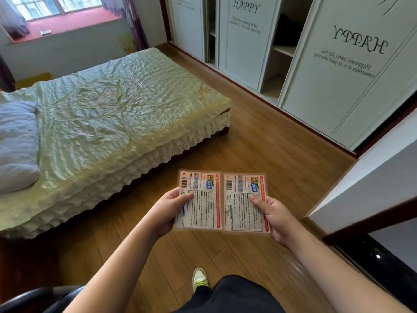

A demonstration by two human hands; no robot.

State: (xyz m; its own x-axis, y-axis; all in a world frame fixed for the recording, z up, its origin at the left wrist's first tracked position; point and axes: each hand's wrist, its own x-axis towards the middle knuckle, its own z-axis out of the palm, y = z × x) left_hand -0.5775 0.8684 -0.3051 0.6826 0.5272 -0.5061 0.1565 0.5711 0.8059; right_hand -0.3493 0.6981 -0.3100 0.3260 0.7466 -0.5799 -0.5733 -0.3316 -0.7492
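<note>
Two flat printed packets are held side by side above the wooden floor, edges touching in the middle. My left hand [168,210] grips the left packet [202,204] at its outer edge, thumb on top. My right hand [274,216] grips the right packet [242,206] the same way from the right side. Each packet shows a barcode, a white text box and a red stripe, under a clear wrapper.
A bed [117,123] with a pale green quilted cover and a blue-grey pillow [17,145] fills the left. White sliding wardrobe doors [347,86] line the far right, with open shelves between them. A white cabinet corner [370,190] juts in at right. My shoe [199,280] stands on the floor.
</note>
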